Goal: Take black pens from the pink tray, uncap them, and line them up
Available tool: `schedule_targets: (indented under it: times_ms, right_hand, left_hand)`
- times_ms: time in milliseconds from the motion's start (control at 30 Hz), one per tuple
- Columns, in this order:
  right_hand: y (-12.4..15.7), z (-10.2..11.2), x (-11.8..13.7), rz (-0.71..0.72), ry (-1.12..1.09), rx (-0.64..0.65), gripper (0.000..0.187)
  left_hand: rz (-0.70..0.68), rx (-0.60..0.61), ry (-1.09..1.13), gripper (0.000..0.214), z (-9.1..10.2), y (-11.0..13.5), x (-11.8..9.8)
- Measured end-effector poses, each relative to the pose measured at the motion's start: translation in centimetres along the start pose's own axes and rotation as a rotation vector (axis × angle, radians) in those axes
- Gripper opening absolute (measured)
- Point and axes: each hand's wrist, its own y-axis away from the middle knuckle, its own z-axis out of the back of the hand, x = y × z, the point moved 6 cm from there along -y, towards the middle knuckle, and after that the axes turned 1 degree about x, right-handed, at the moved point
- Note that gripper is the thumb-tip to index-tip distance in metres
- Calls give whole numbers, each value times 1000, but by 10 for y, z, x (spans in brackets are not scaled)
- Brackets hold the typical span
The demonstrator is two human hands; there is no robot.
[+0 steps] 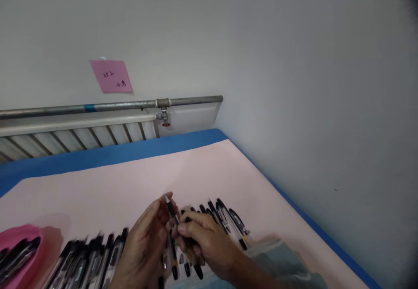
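I see two walls [310, 84] bounding one pink surface [202, 162], open room lying inside its far blue edge [130, 153]. One bowl [38, 254] of pens sits front left. Of two hands, the right hand [212, 241] is closed on a pen [171, 209] above the surface's near middle; the left hand [145, 239] curls beside the tip, whether gripping I cannot tell. One dense bunch of pens [86, 260] lies left, one looser group [225, 217] right, both too crowded for me to count.

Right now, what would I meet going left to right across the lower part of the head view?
Pink bowl → left pens → left hand → right hand → wall.
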Motion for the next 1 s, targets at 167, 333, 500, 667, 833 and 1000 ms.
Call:
schedule_targets:
  times_ms: [167,333,500,667,833,1000]
  right_hand:
    - [-4,-5,-12,-54,-133,56,12]
    - [-3,-10,-13,-127,-303,127,15]
    - [-1,-13,-12,-135,-310,169,17]
    - [-1,-11,-12,-86,-189,139,22]
    - [2,-9,-7,-27,5,75,15]
    - [1,-6,-5,40,221,-15,11]
  left_hand:
    - [32,21,-45,23,2,2,-2]
    - [4,27,-26,24,1,4,-1]
    - [23,18,27,16,4,2,-1]
    - [28,-13,28,15,7,0,-3]
    - [-24,-50,1,16,11,-3,-4]
    - [-100,9,-154,15,10,-7,-4]
